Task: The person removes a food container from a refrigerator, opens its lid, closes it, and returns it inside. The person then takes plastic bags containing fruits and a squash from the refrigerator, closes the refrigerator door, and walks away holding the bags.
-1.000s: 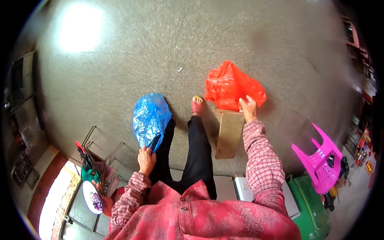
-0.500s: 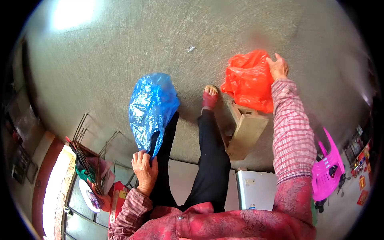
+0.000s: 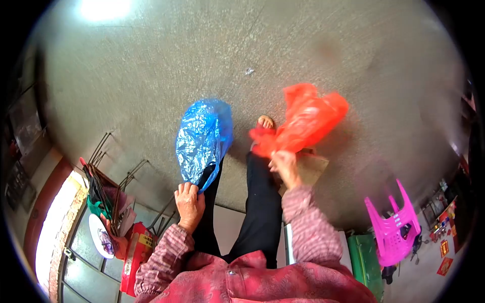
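A blue plastic bag (image 3: 203, 139) hangs over the left leg, its handles gripped by my left hand (image 3: 190, 206), whose fingers are closed. My right hand (image 3: 286, 167) pinches a red plastic bag (image 3: 308, 118) by its lower end, in front of the right foot. The red bag is blurred by motion and covers part of that foot. Partly hidden behind my right hand and the red bag is a wooden stool (image 3: 311, 171).
A pink plastic chair (image 3: 394, 230) stands at the right, with a green box (image 3: 365, 260) close by. At the left are a red box (image 3: 136, 257) and a rack of thin rods (image 3: 98, 151). A small scrap (image 3: 249, 71) lies on the concrete floor (image 3: 202, 55).
My right hand has come inward and closer to my body, drawing the red bag off the wooden stool. My left hand still holds the blue bag.
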The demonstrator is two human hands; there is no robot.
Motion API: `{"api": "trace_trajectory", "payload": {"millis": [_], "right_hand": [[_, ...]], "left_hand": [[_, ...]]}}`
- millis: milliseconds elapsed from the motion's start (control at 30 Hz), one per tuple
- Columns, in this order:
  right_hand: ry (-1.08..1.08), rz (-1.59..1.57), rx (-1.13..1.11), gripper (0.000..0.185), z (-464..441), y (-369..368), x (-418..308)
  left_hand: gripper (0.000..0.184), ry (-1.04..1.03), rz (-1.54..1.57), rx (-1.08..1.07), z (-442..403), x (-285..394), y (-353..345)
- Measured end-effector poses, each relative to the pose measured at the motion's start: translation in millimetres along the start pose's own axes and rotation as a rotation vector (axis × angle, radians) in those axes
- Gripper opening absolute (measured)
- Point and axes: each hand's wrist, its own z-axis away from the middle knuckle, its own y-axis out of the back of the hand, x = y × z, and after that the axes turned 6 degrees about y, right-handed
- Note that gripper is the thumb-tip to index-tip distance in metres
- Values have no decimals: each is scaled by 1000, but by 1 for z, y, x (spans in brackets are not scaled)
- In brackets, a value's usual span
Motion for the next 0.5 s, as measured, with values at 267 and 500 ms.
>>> {"api": "trace_trajectory", "payload": {"millis": [267, 500], "right_hand": [[-16, -89, -208, 33, 187, -29, -126], [-46, -287, -426, 29, 295, -37, -203]], "left_hand": [[12, 50, 190, 86, 38, -28, 1], [12, 41, 316, 401, 69, 17, 129]]}}
